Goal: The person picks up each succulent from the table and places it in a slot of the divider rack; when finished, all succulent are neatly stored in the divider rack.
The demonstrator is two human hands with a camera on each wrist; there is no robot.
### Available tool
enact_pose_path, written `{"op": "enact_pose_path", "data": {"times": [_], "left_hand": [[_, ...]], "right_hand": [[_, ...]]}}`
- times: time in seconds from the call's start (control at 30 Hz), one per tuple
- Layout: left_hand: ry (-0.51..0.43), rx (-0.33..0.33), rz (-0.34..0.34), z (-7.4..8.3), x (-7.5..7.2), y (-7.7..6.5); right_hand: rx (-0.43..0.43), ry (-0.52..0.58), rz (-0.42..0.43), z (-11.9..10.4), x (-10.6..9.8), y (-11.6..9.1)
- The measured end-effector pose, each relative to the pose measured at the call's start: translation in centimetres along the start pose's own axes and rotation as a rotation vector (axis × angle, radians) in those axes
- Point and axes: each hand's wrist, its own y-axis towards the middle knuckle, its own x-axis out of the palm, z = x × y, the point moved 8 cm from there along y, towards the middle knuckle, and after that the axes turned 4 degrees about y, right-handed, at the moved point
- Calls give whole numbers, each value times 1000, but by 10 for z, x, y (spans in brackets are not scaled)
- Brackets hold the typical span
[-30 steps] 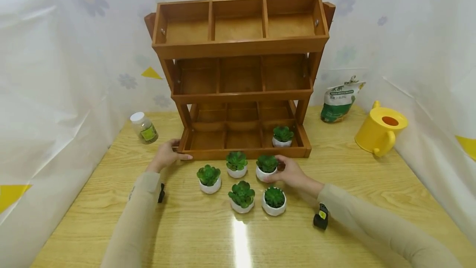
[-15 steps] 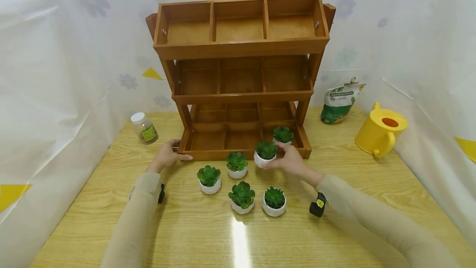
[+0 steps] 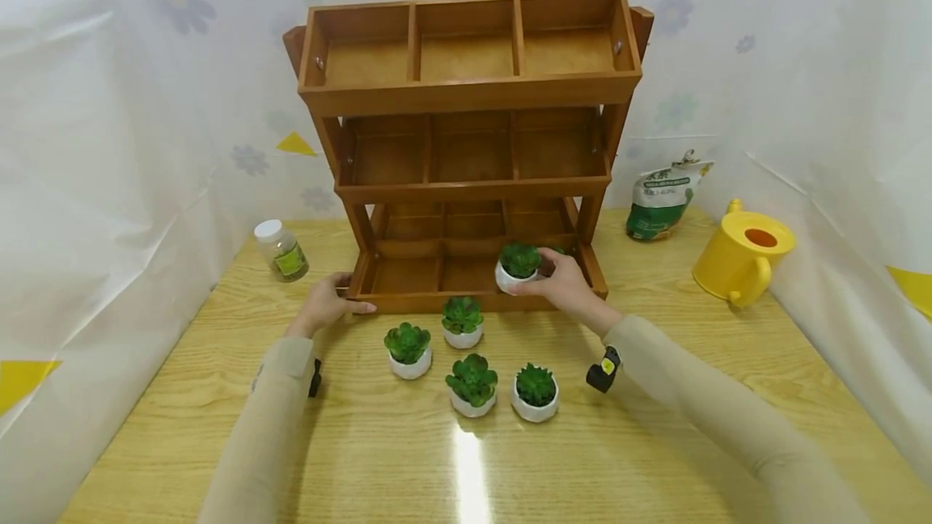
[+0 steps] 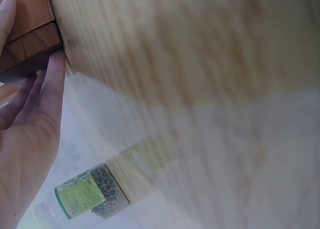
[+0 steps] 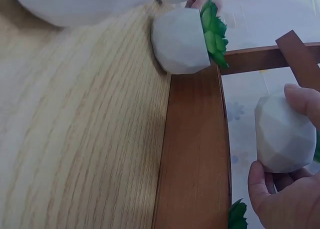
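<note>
My right hand (image 3: 571, 289) holds a potted succulent (image 3: 520, 261) with a white faceted pot, above the front board of the bottom tier. Thumb and fingers grip the white pot (image 5: 282, 134) from both sides in the right wrist view. At the lower left corner of the three-tier wooden plant stand (image 3: 469, 94), my left hand (image 3: 324, 306) grips the wood, thumb in front and fingers along the side. The left wrist view shows that wooden corner (image 4: 32, 44). Another succulent (image 3: 558, 250) in the bottom right compartment is mostly hidden by my right hand.
Several potted succulents stand before the stand, including one close to its front board (image 3: 463, 318) and one nearer me (image 3: 535, 390). A white-lidded jar (image 3: 282, 251) is at left. A green-and-white bag (image 3: 664, 199) and yellow watering can (image 3: 743, 257) are at right.
My right hand has lifted the succulent off the table and carried it forward and up over the stand's front board. My left hand stays at the corner.
</note>
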Motion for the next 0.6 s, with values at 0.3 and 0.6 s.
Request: {"op": "enact_pose_path", "data": {"times": [0.3,0.6], "left_hand": [[16,2,10,-1,-1,0],[12,15,13,-1,-2,1]], "right_hand": [[10,19,17,3,11,19],[11,-16,20,4,22,41]]}}
